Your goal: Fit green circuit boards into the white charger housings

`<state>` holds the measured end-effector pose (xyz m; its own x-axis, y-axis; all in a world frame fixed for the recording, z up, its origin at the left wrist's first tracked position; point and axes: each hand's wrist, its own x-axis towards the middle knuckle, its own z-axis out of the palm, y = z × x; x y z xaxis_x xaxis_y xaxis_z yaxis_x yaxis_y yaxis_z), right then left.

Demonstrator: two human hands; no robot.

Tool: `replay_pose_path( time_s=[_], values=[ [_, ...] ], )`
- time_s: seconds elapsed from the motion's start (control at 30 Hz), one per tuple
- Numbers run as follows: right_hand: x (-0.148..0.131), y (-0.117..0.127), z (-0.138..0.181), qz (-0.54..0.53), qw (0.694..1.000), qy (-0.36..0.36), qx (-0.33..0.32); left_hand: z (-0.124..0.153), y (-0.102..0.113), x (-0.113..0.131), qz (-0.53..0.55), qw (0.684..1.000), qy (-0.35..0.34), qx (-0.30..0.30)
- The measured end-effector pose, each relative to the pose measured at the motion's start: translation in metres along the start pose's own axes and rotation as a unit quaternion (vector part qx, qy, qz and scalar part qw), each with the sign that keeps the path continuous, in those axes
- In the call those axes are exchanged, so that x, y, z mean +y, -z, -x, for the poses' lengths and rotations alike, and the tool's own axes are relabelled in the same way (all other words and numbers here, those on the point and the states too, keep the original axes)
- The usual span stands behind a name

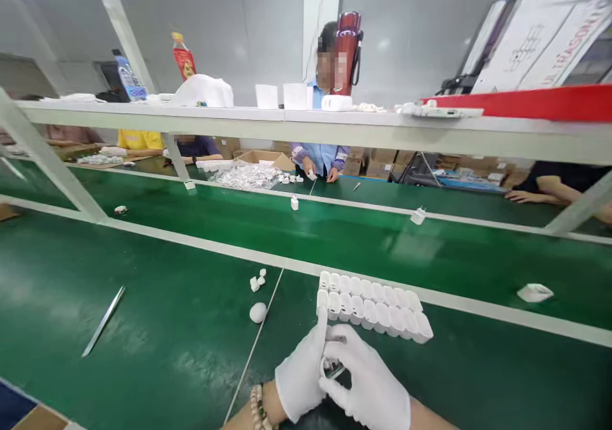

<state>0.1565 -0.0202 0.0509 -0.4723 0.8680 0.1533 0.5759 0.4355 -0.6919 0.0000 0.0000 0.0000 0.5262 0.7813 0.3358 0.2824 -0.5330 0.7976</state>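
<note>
My left hand (303,369), in a white glove with a beaded bracelet at the wrist, is closed with one finger pointing forward. My right hand (366,376), gloved too, curls its thumb and fingers against the left. Between them is a small electronic part (335,371) with dark and metallic bits, mostly hidden by the gloves. Just beyond my fingertips, white charger housings (368,309) stand in two close rows. Left of these lie a rounded white piece (258,312) and several small white pieces (255,284) on the green bench.
Metal tweezers (104,321) lie at the left. Past a white rail, a green conveyor belt (229,216) carries scattered white chargers (294,203). A shelf (239,118) spans above it. Opposite, a co-worker (320,155) handles a small white piece near a plastic-covered pile (246,176).
</note>
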Motion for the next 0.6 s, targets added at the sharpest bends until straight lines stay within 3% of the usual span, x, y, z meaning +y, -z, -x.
replay_pose_path(
  time_s=[0.1,0.2,0.37,0.47,0.6],
  values=[
    [-0.002,0.023,0.000,-0.030,0.999,0.044,0.005,0.001,-0.003,0.000,-0.015,0.999,0.000,0.050],
    [0.007,0.058,-0.012,0.011,0.997,0.059,0.042,0.001,-0.002,-0.002,-0.056,0.991,0.044,0.110],
    [0.037,0.117,-0.058,0.130,0.980,-0.046,0.146,-0.003,0.003,-0.015,-0.098,0.971,0.118,0.184],
    [0.049,0.129,-0.077,0.139,0.971,-0.087,0.172,-0.007,0.004,-0.027,-0.100,0.965,0.126,0.207],
    [0.053,0.126,-0.080,0.127,0.965,-0.130,0.187,-0.011,0.005,-0.037,-0.090,0.962,0.137,0.217]
  ],
)
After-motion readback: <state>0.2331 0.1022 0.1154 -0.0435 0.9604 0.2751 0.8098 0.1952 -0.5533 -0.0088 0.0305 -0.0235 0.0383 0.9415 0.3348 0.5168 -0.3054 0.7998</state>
